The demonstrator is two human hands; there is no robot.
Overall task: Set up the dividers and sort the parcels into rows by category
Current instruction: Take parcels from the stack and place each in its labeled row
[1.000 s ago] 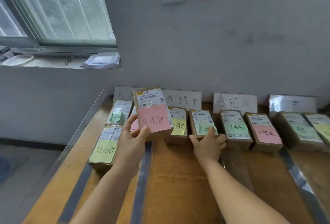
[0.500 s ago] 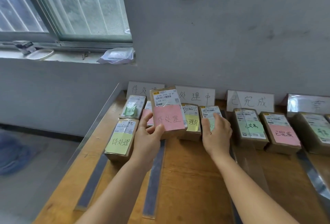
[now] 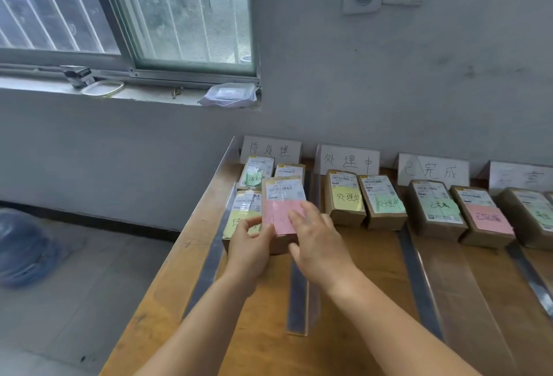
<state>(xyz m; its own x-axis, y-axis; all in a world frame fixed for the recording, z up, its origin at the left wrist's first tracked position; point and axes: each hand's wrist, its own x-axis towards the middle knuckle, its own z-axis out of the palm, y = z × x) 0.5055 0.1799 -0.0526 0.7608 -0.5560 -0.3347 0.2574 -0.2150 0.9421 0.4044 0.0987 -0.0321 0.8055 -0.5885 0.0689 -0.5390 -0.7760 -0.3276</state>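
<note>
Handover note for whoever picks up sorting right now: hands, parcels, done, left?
Left hand: grips the near left corner of the pink-note parcel.
Right hand: open, fingers flat on that parcel's pink note.
Parcel sits in the leftmost row, under the first sign, beside the yellow-note parcel; two more lie behind.
Done: clear dividers laid out; second row holds two parcels, third row two, fourth row partly out of frame.
Left: square up the pink-note parcel and let go. No unsorted parcels are in view.
</note>
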